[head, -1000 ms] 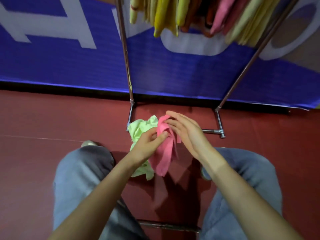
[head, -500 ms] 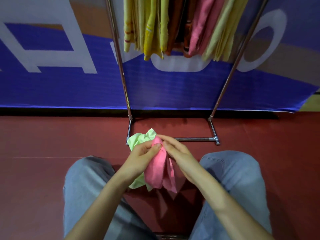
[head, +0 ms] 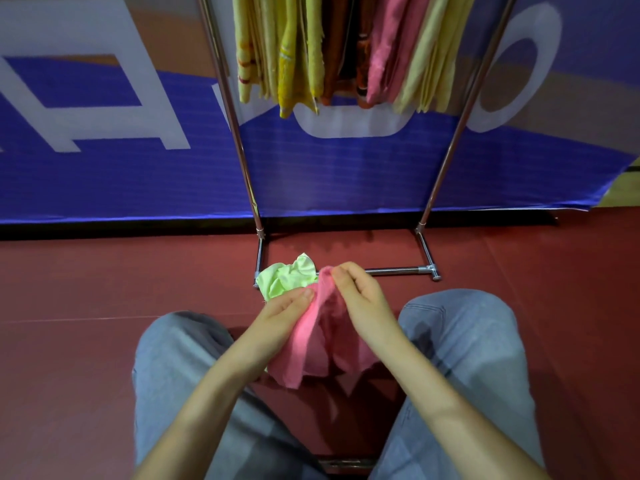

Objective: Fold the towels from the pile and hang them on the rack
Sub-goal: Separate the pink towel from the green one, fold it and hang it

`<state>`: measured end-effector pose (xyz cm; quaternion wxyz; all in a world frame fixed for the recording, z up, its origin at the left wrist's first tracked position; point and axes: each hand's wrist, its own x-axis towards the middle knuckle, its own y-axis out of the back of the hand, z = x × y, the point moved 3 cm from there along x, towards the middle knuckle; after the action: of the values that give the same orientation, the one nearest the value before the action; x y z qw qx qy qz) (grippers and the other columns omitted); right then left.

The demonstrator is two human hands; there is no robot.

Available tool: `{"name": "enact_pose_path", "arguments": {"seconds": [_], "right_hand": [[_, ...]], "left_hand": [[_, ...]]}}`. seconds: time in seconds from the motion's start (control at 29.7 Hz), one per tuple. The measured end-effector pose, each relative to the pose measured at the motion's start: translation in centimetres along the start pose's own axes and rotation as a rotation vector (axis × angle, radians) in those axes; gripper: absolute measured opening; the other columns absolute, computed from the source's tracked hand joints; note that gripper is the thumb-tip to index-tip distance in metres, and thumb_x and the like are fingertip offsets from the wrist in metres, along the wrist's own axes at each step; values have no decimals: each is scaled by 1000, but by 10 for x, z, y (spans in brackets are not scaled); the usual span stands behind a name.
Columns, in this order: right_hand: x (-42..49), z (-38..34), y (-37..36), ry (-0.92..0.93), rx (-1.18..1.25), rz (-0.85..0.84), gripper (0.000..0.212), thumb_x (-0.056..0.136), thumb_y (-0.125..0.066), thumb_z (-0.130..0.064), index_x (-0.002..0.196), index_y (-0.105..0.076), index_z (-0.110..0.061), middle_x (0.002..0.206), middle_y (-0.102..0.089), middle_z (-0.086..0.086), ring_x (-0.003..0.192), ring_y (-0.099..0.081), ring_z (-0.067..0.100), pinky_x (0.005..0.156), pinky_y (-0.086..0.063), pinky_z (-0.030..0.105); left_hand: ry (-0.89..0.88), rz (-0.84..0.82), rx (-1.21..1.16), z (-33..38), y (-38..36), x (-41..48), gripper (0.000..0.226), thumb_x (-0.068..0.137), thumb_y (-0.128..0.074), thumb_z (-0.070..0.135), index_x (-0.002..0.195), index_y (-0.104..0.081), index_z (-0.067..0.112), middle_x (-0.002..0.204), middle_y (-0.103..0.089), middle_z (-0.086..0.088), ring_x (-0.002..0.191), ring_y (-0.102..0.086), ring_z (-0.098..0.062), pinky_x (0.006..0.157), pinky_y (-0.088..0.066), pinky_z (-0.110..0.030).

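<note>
While pink towel point(head: 322, 341) hangs bunched between knees, left hand point(head: 277, 317) pinches its left edge, right hand point(head: 363, 299) pinches top corner; long axis runs down toward body. Green towel point(head: 287, 277) on floor point(head: 104, 289) just beyond hands, at base of rack point(head: 391, 270) straight ahead.

One left hand point(head: 277, 318), one right hand point(head: 363, 299), one pink towel point(head: 318, 344), one green towel point(head: 282, 280), one rack point(head: 391, 270), and many hung towels point(head: 346, 46).

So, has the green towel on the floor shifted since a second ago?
No. The green towel still lies bunched against the left corner of the rack base; only the camera shifted.
</note>
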<state>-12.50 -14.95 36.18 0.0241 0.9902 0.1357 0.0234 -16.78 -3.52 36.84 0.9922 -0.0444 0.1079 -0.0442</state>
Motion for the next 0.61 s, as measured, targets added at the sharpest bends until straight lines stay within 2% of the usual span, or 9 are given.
{"name": "enact_pose_path", "arguments": {"seconds": [0.07,0.13,0.2,0.27,0.3,0.37,0.44,0.54,0.61], "right_hand": [[4,-4,5,37,-72,35,32,93,-43,-12,63,-43,-22,61,-38,-9,54,-38,-5,58,-33,10],[8,-6,10,68,-159,34,34,92,-45,-12,60,-39,-22,59,-35,-8,55,-35,-1,58,-31,14],[11,-5,16,75,-220,33,36,92,-47,-14,58,-36,-22,58,-32,-7,56,-31,2,56,-29,18],[13,-3,22,66,-249,44,39,91,-48,-15,56,-35,-22,56,-31,-7,53,-31,2,54,-27,19],[13,-2,24,61,-262,47,40,91,-49,-15,54,-35,-23,55,-31,-8,52,-32,1,54,-27,19],[12,0,27,44,-285,44,40,91,-49,-15,54,-37,-23,54,-32,-9,50,-33,1,53,-27,19],[11,2,29,27,-309,21,38,91,-49,-16,55,-39,-20,54,-32,-8,49,-34,1,52,-28,18],[9,3,30,5,-328,-23,38,91,-48,-17,55,-39,-21,54,-32,-10,47,-35,0,51,-28,16],[8,4,30,-3,-353,-116,39,91,-48,-18,54,-37,-23,54,-31,-11,47,-33,0,50,-28,16]], "left_hand": [[21,9,7,-1,1,-2,25,93,-41,27,83,-64,23,68,-71,15,67,-64,4,62,-48,-7],[0,-42,61,-2,3,-4,24,80,-56,45,81,-62,22,74,-67,11,72,-61,-4,66,-49,-12],[-14,-70,76,-3,5,-5,38,59,-66,48,80,-55,18,74,-62,12,74,-56,-7,69,-47,-21],[-38,-58,129,-4,7,-3,44,52,-69,45,84,-53,19,78,-64,25,76,-57,0,71,-49,-21],[-60,-43,155,-3,9,-2,42,52,-69,44,85,-53,22,79,-64,28,76,-57,2,70,-49,-20],[-76,-43,113,-2,10,-2,35,55,-68,42,83,-53,26,79,-65,11,71,-59,-10,63,-48,-25],[-76,-64,76,-2,10,-3,29,62,-67,37,82,-53,21,74,-62,-5,64,-57,-17,57,-46,-25],[-114,-65,97,-3,9,-4,16,74,-58,25,79,-52,11,57,-58,6,51,-50,-6,48,-40,-15],[-136,-40,139,-3,13,-3,15,75,-54,24,76,-52,9,53,-56,9,51,-47,-2,49,-37,-12]]}}
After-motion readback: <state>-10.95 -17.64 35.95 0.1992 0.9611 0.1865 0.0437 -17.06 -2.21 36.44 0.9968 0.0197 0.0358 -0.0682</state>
